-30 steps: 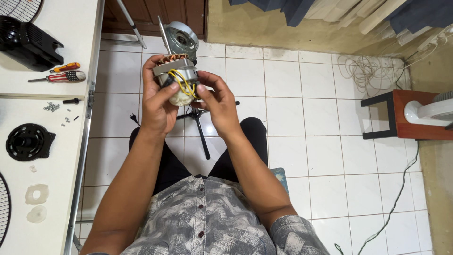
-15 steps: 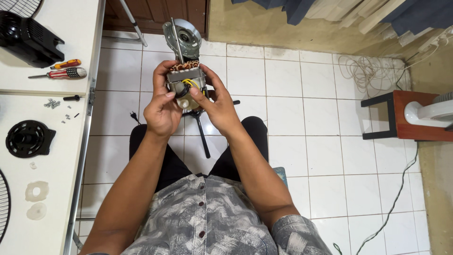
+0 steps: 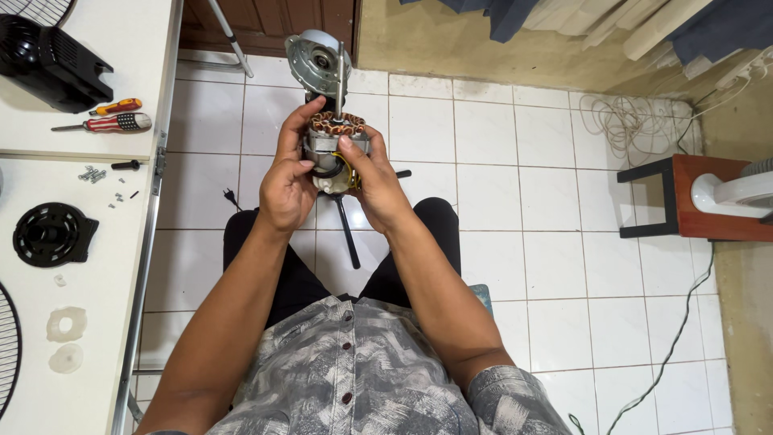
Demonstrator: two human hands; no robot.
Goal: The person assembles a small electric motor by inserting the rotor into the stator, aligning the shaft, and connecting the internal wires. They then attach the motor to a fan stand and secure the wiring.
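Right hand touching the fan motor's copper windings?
Touching. The head view shows the right hand gripping the fan motor, its thumb pressed against the copper windings.

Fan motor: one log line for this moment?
left hand: grips fan motor | right hand: grips motor, thumb on copper windings | screwdrivers: on table

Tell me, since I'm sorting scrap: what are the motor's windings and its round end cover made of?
Windings: likely copper wire, judging by the reddish-brown coiled strands. End cover: apparently bare metal, dull silver-grey with a stamped look. Left hand and right hand grip the motor.
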